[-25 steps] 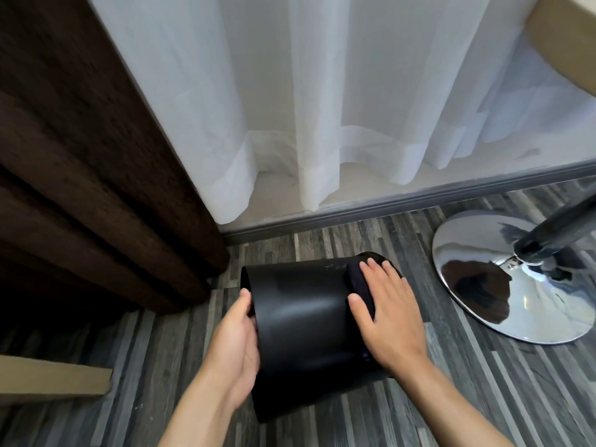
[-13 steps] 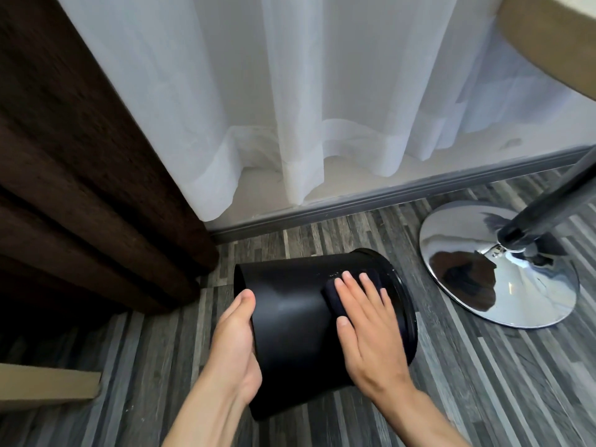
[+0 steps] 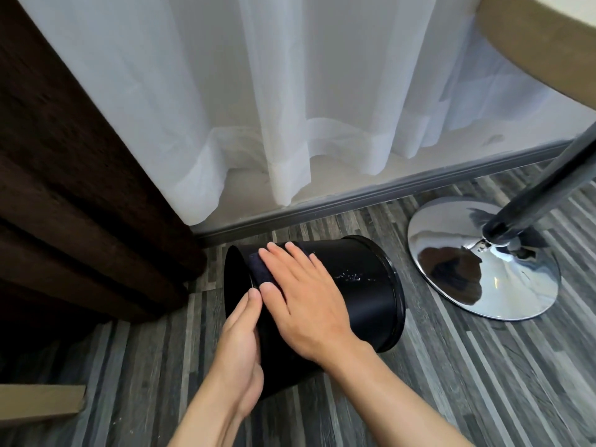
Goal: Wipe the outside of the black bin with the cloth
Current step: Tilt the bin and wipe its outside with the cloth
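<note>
The black bin [image 3: 361,279] lies on its side on the striped grey floor, its rimmed mouth toward the right and its base toward the left. A dark cloth [image 3: 259,272] is spread on the bin's upper wall near the base end. My right hand [image 3: 303,296] lies flat on the cloth, fingers pointing away from me and pressing it against the bin. My left hand [image 3: 240,346] rests flat against the bin's base end on the left, steadying it. Small wet specks glisten on the wall right of my fingers.
A chrome round stand base [image 3: 480,259] with a dark pole [image 3: 541,185] sits just right of the bin. White sheer curtain [image 3: 290,91] and grey skirting run behind. Dark brown drape [image 3: 64,175] stands at left. A cardboard piece [image 3: 38,403] lies at lower left.
My right hand has slid the cloth leftward along the bin wall, from the mouth end to the base end. The left hand stays on the base.
</note>
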